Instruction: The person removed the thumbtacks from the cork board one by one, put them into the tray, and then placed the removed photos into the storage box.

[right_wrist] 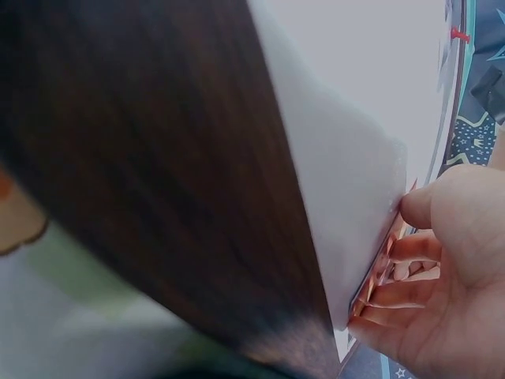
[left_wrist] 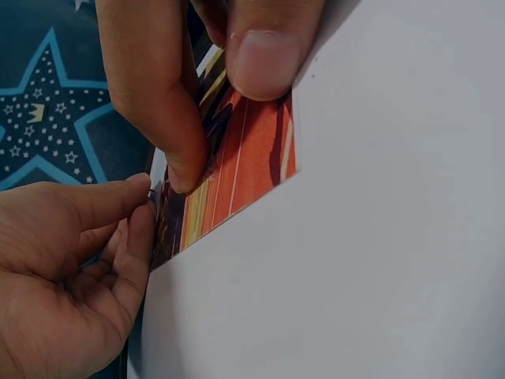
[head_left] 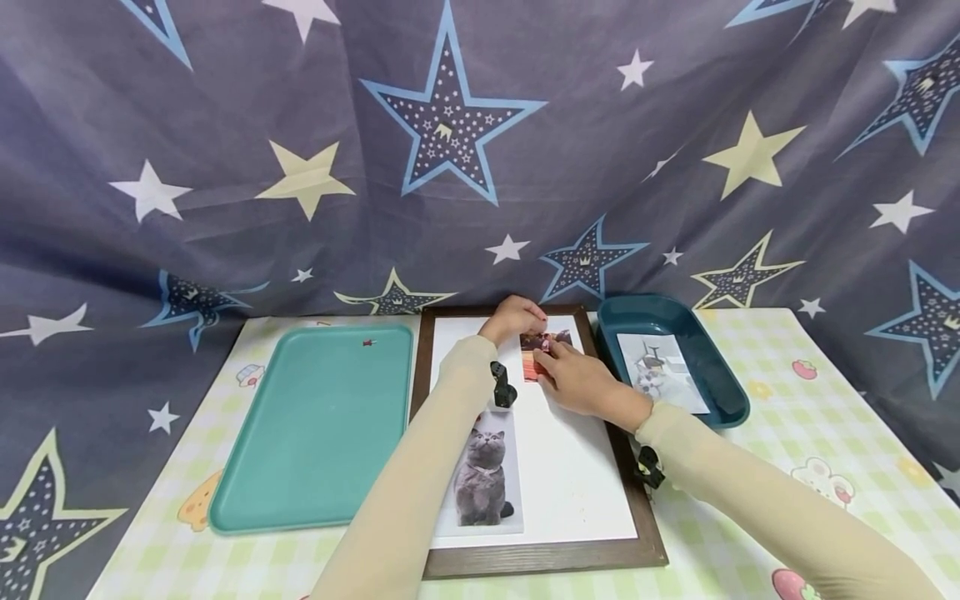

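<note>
A dark and orange-red photo (head_left: 531, 367) lies near the top of a white board (head_left: 570, 467) in a brown wooden frame (head_left: 547, 560). At the photo's far edge my left hand (head_left: 516, 318) pinches with thumb and fingertip, seen best in the left wrist view, where the photo's corner (left_wrist: 170, 249) meets the fingers. From the right, my right hand (head_left: 581, 379) holds the photo, its bent finger and thumb (left_wrist: 266, 67) on the printed face. In the right wrist view the photo is mostly hidden under the right hand (right_wrist: 458, 260). A grey cat photo (head_left: 483, 483) lies lower on the board.
A green tray (head_left: 315, 433) stands left of the frame, with a red pushpin (head_left: 368, 342) in it. To the right is a dark teal bin (head_left: 727, 396) holding a pale picture (head_left: 663, 375). A star-patterned cloth (head_left: 450, 250) hangs behind the checked tablecloth (head_left: 757, 450).
</note>
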The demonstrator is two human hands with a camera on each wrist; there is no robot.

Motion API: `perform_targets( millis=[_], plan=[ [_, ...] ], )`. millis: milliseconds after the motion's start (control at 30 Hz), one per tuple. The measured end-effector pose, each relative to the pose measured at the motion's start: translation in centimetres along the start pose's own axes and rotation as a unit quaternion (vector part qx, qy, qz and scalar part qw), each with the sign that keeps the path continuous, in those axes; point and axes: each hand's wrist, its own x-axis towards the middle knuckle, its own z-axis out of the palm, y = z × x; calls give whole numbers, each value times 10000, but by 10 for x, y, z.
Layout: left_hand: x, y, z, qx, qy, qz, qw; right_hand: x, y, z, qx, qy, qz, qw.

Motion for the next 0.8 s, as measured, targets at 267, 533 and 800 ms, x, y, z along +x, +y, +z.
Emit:
perform_targets(
  millis=[267, 533, 800],
  plan=[
    [-14, 10, 2, 31, 55, -64, 10000, 0, 0, 1, 5, 13, -2, 10000],
    [-15, 9, 1, 2, 70, 21, 10000, 1, 0, 0, 4, 9, -2, 10000],
    [-17, 10, 2, 4, 9, -12, 10000, -1, -1, -1, 15, 15, -11, 10000]
  ],
)
